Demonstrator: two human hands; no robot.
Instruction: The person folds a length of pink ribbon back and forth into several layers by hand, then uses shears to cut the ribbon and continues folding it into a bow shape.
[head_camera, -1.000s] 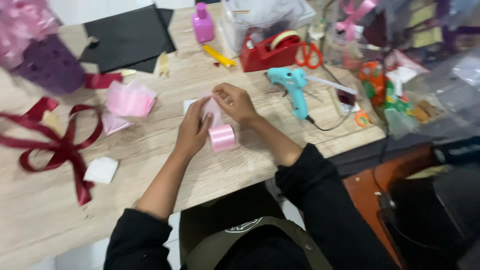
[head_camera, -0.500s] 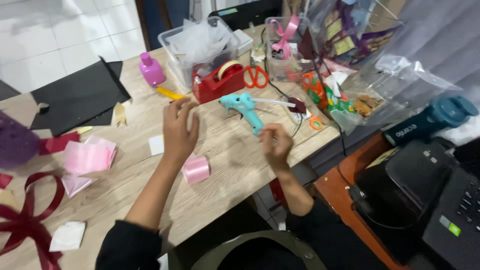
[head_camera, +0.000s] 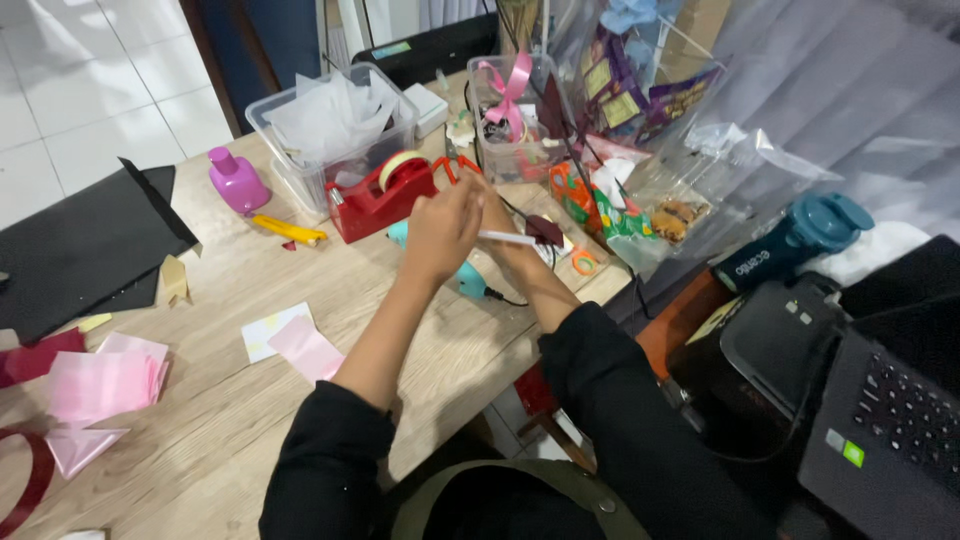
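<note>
Pink paper sheets (head_camera: 105, 380) lying near on wooden surface (head_camera: 220, 300) | left hand (head_camera: 440, 228) raised, fingers pinching thin white stick (head_camera: 508, 238) | right hand (head_camera: 497, 215) mostly hidden behind left, finger state unclear | teal glue gun (head_camera: 468, 280) just below | red tape dispenser (head_camera: 380, 195) beyond | clear plastic box (head_camera: 330, 125) farthest

Pink bottle (head_camera: 237, 180) and yellow cutter (head_camera: 288, 230) on wooden table (head_camera: 210, 420); clear bin (head_camera: 330, 125) behind red tape dispenser (head_camera: 385, 195); black sheet (head_camera: 80, 245) left; laptop (head_camera: 895, 420) right.
</note>
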